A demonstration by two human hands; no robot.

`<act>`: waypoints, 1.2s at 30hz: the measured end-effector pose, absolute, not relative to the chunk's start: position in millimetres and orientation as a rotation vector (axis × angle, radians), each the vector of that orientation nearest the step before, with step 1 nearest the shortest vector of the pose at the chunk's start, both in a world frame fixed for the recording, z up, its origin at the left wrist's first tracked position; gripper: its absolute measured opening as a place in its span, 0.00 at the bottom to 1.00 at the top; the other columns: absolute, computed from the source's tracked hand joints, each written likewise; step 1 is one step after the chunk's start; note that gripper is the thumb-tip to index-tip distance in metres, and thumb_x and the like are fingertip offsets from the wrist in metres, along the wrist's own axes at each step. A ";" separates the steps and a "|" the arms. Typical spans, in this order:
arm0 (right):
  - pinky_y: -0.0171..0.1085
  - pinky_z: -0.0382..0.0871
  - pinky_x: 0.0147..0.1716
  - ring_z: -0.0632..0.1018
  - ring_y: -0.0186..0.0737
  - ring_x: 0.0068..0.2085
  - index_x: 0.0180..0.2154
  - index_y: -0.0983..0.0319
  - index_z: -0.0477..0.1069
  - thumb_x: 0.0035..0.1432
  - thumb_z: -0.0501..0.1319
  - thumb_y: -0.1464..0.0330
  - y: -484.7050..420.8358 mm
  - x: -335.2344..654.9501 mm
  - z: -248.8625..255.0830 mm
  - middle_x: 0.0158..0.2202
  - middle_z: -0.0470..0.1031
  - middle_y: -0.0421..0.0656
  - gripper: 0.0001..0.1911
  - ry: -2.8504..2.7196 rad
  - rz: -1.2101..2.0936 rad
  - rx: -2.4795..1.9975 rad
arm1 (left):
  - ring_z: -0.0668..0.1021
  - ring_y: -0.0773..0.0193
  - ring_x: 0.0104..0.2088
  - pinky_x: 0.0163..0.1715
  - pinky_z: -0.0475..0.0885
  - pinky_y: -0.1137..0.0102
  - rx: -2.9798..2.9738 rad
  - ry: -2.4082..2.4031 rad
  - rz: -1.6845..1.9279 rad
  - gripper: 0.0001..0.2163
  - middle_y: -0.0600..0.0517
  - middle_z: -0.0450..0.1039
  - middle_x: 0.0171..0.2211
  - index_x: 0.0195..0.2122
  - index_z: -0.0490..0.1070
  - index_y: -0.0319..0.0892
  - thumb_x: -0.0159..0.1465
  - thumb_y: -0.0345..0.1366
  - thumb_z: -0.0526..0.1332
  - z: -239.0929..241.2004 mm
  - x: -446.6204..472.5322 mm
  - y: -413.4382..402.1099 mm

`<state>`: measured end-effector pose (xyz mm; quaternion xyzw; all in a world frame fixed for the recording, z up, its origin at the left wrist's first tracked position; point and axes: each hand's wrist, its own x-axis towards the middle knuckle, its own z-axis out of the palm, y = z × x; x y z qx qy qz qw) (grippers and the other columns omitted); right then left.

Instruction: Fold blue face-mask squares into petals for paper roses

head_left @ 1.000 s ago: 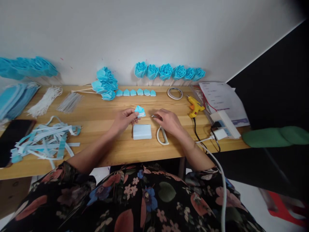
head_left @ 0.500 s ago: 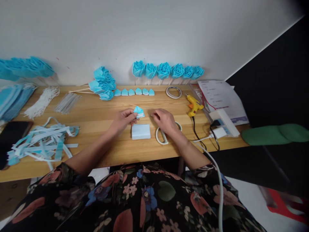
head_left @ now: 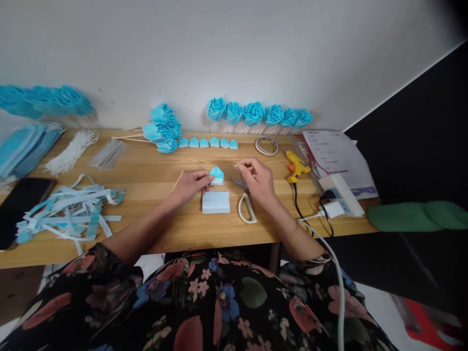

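Observation:
My left hand (head_left: pixel 190 184) pinches a small folded blue petal piece (head_left: pixel 217 173) just above the wooden table (head_left: pixel 146 170); a thin wooden stick pokes out behind the fingers. My right hand (head_left: pixel 256 179) is raised to the right of it, fingertips pinched on something tiny that I cannot make out. White-handled scissors (head_left: pixel 245 204) lie on the table under the right hand. A small stack of pale blue squares (head_left: pixel 216 202) rests between both hands.
A row of blue petal pieces (head_left: pixel 207 142) and blue roses (head_left: pixel 259 113) line the wall. A tape roll (head_left: pixel 265 145), yellow glue gun (head_left: pixel 297 165), papers and charger sit right. Cut strips (head_left: pixel 69 209), a phone (head_left: pixel 18 204) and masks (head_left: pixel 22 148) lie left.
My right hand has left the scissors and lifted with fingertips pinched, moving toward the petal piece. My left hand kept holding the petal piece almost in place.

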<state>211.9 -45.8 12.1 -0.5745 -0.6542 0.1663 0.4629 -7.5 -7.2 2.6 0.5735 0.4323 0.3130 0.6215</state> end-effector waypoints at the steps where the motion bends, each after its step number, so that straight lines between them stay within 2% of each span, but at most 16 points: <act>1: 0.38 0.70 0.36 0.75 0.37 0.31 0.37 0.58 0.74 0.66 0.58 0.63 -46.7 208.7 19.2 0.34 0.79 0.41 0.09 -1.676 0.344 -1.352 | 0.70 0.69 0.21 0.25 0.65 0.73 1.322 0.991 0.715 0.16 0.55 0.70 0.19 0.25 0.74 0.40 0.54 0.49 0.68 3.6 -7.6 -7.4; 4: 0.41 0.70 0.40 0.77 0.41 0.37 0.38 0.57 0.76 0.68 0.58 0.65 -48.1 199.9 29.4 0.35 0.79 0.43 0.09 -1.835 0.167 -1.181 | 0.70 0.70 0.22 0.26 0.65 0.73 1.320 0.971 0.701 0.16 0.55 0.70 0.20 0.25 0.73 0.40 0.54 0.49 0.68 6.2 -8.1 -7.7; 8: 0.44 0.70 0.39 0.77 0.43 0.39 0.41 0.56 0.77 0.68 0.58 0.67 -47.6 195.0 17.5 0.36 0.80 0.45 0.09 -1.925 0.035 -1.074 | 0.70 0.70 0.21 0.25 0.65 0.73 1.324 0.930 0.688 0.15 0.56 0.69 0.19 0.24 0.73 0.40 0.55 0.48 0.67 8.2 -9.0 -7.8; 14: 0.44 0.71 0.38 0.77 0.44 0.39 0.43 0.57 0.78 0.66 0.58 0.70 -49.2 196.2 2.9 0.37 0.80 0.46 0.09 -1.977 -0.104 -1.010 | 0.70 0.70 0.21 0.25 0.65 0.73 1.311 0.892 0.655 0.13 0.55 0.70 0.21 0.26 0.73 0.40 0.56 0.45 0.67 8.6 -9.0 -9.1; 22: 0.40 0.71 0.37 0.76 0.41 0.37 0.44 0.60 0.77 0.65 0.60 0.73 -46.9 195.8 3.2 0.36 0.80 0.45 0.09 -1.982 -0.228 -0.927 | 0.69 0.71 0.22 0.25 0.65 0.74 1.319 0.873 0.650 0.14 0.56 0.68 0.20 0.27 0.73 0.39 0.56 0.46 0.66 9.5 -8.9 -10.6; 36: 0.39 0.70 0.36 0.75 0.39 0.36 0.42 0.58 0.79 0.67 0.59 0.71 -45.1 197.3 1.2 0.35 0.80 0.44 0.09 -2.015 -0.272 -0.943 | 0.70 0.71 0.21 0.25 0.66 0.75 1.293 0.880 0.659 0.11 0.56 0.70 0.21 0.27 0.73 0.39 0.58 0.42 0.65 8.1 -9.1 -9.5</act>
